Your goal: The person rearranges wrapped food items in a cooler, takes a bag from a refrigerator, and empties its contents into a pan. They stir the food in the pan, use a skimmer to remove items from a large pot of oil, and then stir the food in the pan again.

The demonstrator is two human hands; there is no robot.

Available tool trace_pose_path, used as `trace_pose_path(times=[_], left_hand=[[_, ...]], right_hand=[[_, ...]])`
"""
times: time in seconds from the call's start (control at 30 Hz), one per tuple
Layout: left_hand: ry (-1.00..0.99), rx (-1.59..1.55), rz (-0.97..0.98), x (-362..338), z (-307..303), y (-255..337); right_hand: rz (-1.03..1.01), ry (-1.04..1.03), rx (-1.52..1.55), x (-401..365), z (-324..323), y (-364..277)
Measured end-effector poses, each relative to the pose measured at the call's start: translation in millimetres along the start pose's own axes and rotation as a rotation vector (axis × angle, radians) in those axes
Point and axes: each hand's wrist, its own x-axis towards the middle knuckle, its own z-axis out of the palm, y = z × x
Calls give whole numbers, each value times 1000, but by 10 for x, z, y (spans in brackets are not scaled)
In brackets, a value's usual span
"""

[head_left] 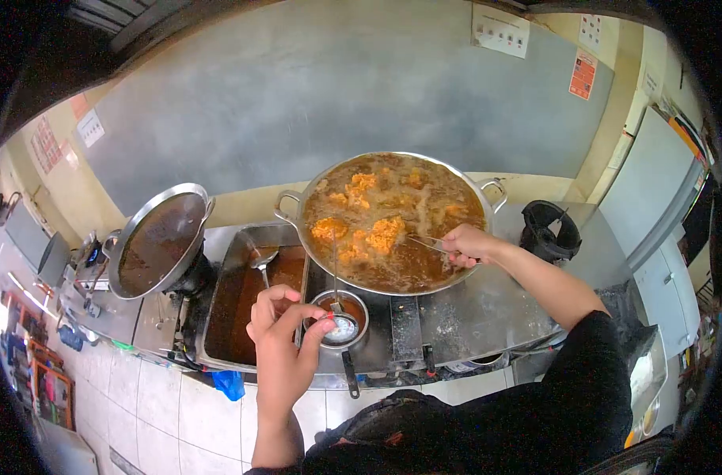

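Note:
My left hand (286, 332) pinches a dial thermometer (341, 328) by its round white face, and its thin probe points away from me, over the oil. In this view the dial overlaps a small saucepan (359, 305) of brown liquid. Thin metal tongs (431, 242) are in the closed fingers of my right hand (465, 244), their tips at a large piece of orange fried food (386, 234). That piece and several others lie in bubbling oil in a wide two-handled pan (393, 290). The probe's tip overlaps another fried piece (329, 229) on the left.
Left of the pan, a rectangular metal tray (218, 297) holds brown liquid and a ladle (264, 260). A second wide pan (191, 188) of dark oil stands farther left. A black ring-shaped stand (549, 231) sits on the counter (488, 317) at right.

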Motion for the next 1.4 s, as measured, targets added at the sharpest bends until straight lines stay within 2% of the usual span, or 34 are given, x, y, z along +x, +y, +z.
trace_pose_path(times=[0.1,0.17,0.3,0.4,0.5,0.6,0.7,0.8,0.93,1.0,1.03,1.23,1.4], left_hand=[[7,28,38,-1,-3,-22],[17,65,79,-17,2,-39],[-22,-18,21,62,164,-18],[-49,5,91,45,160,33],[-59,-9,88,41,221,8],[-116,-37,75,47,309,16],[-170,-112,78,47,382,42],[-221,-184,75,49,430,66],[-298,-224,88,85,416,102],[-357,-315,12,121,407,160],[-385,-361,-27,145,412,178],[-416,-149,99,302,632,106],[-418,-2,115,381,1045,69]], right_hand=[[-34,61,-194,-264,-3,-33],[-61,114,-179,-223,-29,32],[-144,235,-208,-134,24,164],[-135,243,-358,-397,-110,84],[-168,356,-479,-596,-160,63],[-264,426,-726,-731,-250,108],[-512,499,-1025,-845,-370,290],[-438,684,-1077,-1057,-353,341],[-167,687,-1212,-1512,-169,159],[-59,699,-1269,-1653,-88,144],[-66,720,-1274,-1699,-65,174],[-234,831,-1212,-1907,-77,426],[-225,902,-1085,-1884,-126,599]])
